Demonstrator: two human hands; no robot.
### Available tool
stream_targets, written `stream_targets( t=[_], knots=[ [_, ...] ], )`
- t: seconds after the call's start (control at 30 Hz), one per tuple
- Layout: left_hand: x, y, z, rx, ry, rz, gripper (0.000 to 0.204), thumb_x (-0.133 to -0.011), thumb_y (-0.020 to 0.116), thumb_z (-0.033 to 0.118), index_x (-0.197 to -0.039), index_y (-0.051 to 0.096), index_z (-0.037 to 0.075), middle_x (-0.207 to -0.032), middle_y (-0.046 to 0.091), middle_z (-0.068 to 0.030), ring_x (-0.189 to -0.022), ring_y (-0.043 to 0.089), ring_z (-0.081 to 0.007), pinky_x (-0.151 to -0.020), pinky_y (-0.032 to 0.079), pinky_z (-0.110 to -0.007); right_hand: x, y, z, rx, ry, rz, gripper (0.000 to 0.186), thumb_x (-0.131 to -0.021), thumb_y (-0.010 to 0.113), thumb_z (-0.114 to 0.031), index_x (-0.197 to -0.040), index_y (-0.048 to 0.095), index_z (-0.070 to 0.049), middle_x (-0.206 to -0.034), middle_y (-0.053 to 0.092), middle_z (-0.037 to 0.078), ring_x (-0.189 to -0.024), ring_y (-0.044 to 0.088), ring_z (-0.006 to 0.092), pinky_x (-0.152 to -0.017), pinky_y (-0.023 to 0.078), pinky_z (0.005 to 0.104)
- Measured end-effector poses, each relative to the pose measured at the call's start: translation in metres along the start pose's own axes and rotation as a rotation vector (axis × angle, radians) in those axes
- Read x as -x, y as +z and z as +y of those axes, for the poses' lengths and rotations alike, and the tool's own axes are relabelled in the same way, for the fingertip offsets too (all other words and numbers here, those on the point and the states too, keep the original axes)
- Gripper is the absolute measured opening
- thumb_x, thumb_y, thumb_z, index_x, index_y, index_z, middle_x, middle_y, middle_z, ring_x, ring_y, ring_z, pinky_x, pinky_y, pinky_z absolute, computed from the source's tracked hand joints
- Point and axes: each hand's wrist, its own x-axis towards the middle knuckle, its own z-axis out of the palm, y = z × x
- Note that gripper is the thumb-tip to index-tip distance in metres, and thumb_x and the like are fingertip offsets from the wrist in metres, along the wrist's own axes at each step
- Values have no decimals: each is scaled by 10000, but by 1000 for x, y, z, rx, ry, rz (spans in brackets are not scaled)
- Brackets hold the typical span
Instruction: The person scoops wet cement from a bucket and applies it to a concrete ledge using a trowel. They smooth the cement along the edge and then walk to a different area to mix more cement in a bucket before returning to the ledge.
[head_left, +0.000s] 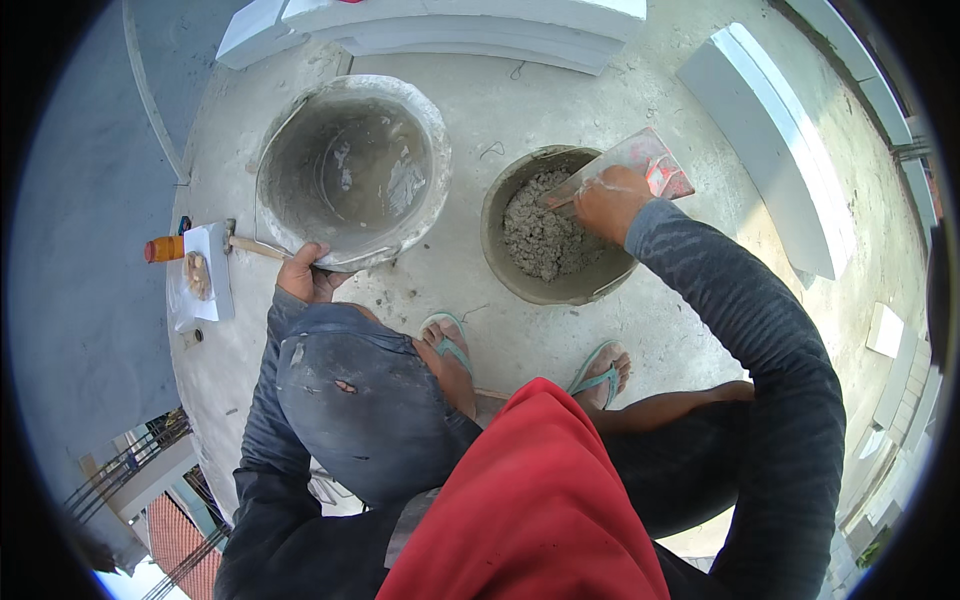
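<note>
My left hand (pixel 308 270) grips the lower rim of a large grey bucket (pixel 418 120), whose inside is wet and streaked with some watery residue. My right hand (pixel 612 203) holds a flat metal trowel (pixel 650 160) with red markings over a smaller dark bucket (pixel 500 268) to the right. That bucket holds lumpy grey mortar (pixel 540 245), close to the trowel's near end; my hand hides part of the contact. My bent knee and sandalled feet are below the two buckets.
Long white blocks lie at the top (pixel 460 25) and right (pixel 765 150). At left are a hammer (pixel 255 245), a small white block (pixel 215 280), an orange container (pixel 163 250) and a crumpled bag (pixel 193 275). The concrete floor (pixel 470 110) meets a grey surface (pixel 90 300) and railing along the left.
</note>
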Motion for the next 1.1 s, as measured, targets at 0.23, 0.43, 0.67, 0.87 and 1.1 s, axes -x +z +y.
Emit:
stream_targets(
  t=[0.23,0.43,0.67,0.87,1.1],
  knots=[
    [8,54,34,-203,63,-180,487,-868,581,71,-1290,466,-144,-1212,627,-265,-1081,682,-376,-918,613,-512,62,-65,19,115,36,145,158,-877,605,-164,-848,694,-37,-798,696,134,-774,705,288,-706,558,420],
    [1,74,30,-323,50,-219,480,-873,586,79,-1309,473,-84,-1209,629,-249,-1064,688,-370,-877,631,-508,89,-110,43,168,231,192,172,-838,681,-215,-884,719,-54,-805,722,109,-804,731,278,-735,579,409],
    [8,96,27,-400,83,-227,458,-875,583,68,-1292,480,-91,-1181,641,-234,-1034,700,-356,-842,645,-485,105,-139,61,47,371,96,335,-832,654,-295,-920,722,21,-926,729,215,-880,728,341,-815,576,442],
    [6,100,27,-445,98,-232,459,-881,579,67,-1291,472,-112,-1186,641,-236,-1024,704,-358,-860,637,-476,105,-130,67,94,306,166,309,-832,650,-273,-852,721,26,-869,715,222,-857,718,349,-795,576,443],
    [12,107,25,-441,137,-260,497,-884,586,72,-1323,438,-105,-1235,615,-241,-1098,668,-385,-924,592,-547,106,-131,68,82,288,124,267,-821,652,-244,-857,738,7,-873,719,213,-865,718,344,-787,579,435]
  ],
)
